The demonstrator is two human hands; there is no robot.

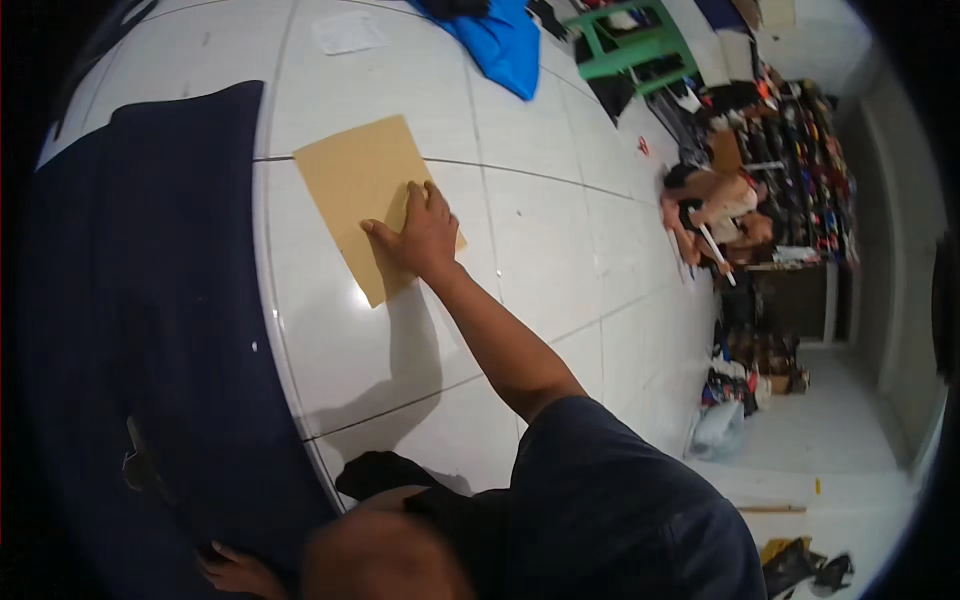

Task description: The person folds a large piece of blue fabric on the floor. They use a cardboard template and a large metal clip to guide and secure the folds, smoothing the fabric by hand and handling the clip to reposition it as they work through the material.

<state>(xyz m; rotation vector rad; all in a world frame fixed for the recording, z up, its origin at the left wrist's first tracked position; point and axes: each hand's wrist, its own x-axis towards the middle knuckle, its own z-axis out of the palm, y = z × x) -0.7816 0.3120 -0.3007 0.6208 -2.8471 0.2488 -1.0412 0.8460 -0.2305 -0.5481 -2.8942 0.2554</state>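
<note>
A flat, light brown sheet (pixel 345 175), like paper or card, lies slantwise on white floor tiles. My right hand (pixel 428 228) rests on its lower right part, thumb and fingers spread; the arm casts a shadow below. At the lower left, my left hand (pixel 240 572) is on the dark navy fabric (pixel 190 250), partly cut off by the lower edge. Its thumb and fingers are apart, and I make out nothing held. Farther up the cloth lies a small metal-and-dark tool (pixel 138 462), too dim to name.
A blue cloth or bag (pixel 505 50) and a green plastic stool (pixel 640 45) stand at the top. Another person (pixel 725 215) sits on the floor at the right with a white strip, before crowded shelves (pixel 800 170). A pale scrap (pixel 348 33) lies beyond the sheet.
</note>
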